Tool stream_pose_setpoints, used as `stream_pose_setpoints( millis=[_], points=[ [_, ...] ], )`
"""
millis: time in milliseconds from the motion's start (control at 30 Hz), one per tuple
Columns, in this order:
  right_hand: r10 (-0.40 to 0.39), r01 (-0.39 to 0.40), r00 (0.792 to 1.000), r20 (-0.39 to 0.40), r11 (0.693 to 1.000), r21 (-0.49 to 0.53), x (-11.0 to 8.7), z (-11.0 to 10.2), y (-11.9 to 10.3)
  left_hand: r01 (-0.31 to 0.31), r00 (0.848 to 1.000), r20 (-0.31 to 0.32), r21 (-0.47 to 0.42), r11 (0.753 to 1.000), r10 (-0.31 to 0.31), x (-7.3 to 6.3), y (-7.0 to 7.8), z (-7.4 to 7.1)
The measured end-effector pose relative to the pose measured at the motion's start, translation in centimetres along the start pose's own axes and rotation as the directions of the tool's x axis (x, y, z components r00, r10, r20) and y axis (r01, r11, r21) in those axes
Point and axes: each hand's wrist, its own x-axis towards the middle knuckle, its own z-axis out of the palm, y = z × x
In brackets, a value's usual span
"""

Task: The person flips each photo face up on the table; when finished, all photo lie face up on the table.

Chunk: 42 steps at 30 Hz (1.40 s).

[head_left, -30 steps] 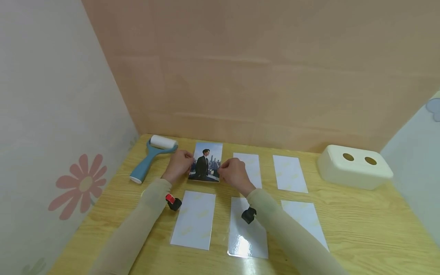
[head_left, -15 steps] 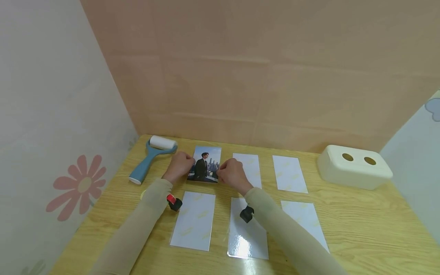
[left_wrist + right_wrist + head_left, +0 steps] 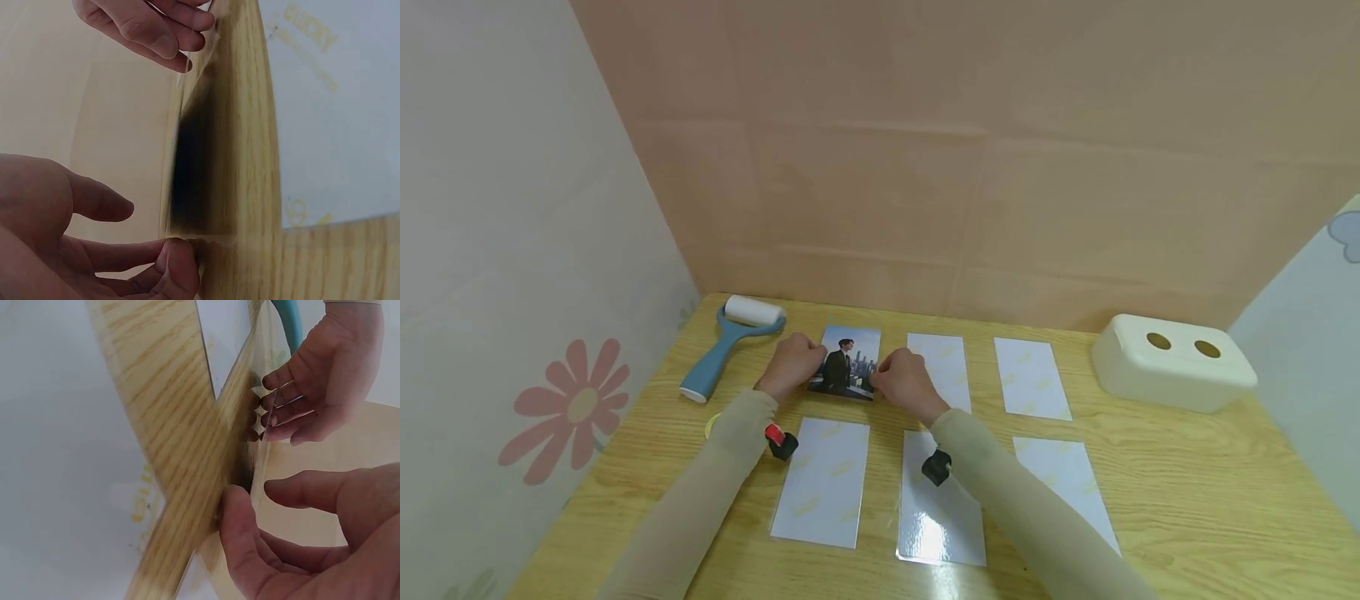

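A photo print (image 3: 844, 367) of a person in a dark suit before a city skyline is at the back left of the table, in the head view. My left hand (image 3: 792, 365) holds its left edge with curled fingers, and my right hand (image 3: 907, 383) holds the right edge. Both wrist views catch the print almost edge-on, with a dark reflection on the wood under it. In the left wrist view, the left hand (image 3: 94, 231) has its thumb apart from the fingers at the edge. The right hand (image 3: 300, 537) has its index fingertip at the edge.
White sheets with faint yellow lettering lie in rows, including a near-left sheet (image 3: 822, 483), a glossy sheet (image 3: 936, 533) and a back-right sheet (image 3: 1032, 379). A blue-handled roller (image 3: 718, 358) lies at the left. A cream box (image 3: 1172, 367) with two holes stands at the right.
The photo print's far edge has come down toward the table, so it looks shorter and flatter. Both hands stay at its sides with little movement.
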Motion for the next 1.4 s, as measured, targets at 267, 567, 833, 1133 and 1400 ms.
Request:
stream_pose_setpoints(
  millis=[267, 567, 833, 1133, 1400],
  points=[
    [-0.006, 0.006, 1.0, 0.009, 1.0, 0.001, -0.1, 0.0, 0.0, -0.004, 1.0, 0.005, -0.005, 1.0, 0.004, 0.1, -0.1, 0.1],
    [-0.012, 0.012, 0.999, 0.029, 1.0, 0.019, -0.2, 0.1, 0.0, -0.002, 1.0, 0.018, -0.01, 1.0, 0.002, -0.1, -0.2, 0.1],
    [-0.038, 0.038, 0.999, 0.01, 0.999, 0.003, 0.1, 0.4, 0.1, -0.009, 1.0, 0.013, -0.001, 1.0, 0.009, 0.0, -0.3, 0.1],
    [-0.038, 0.037, 0.997, -0.07, 0.999, -0.012, -1.0, -1.6, 0.0, -0.038, 0.999, 0.009, -0.009, 0.999, 0.038, -0.4, 1.1, 0.6],
    [-0.053, 0.05, 0.985, -0.165, 0.999, -0.02, -1.7, -3.9, 0.6, -0.112, 0.994, 0.018, 0.018, 0.994, 0.111, -1.1, 3.4, 1.5]
  ],
)
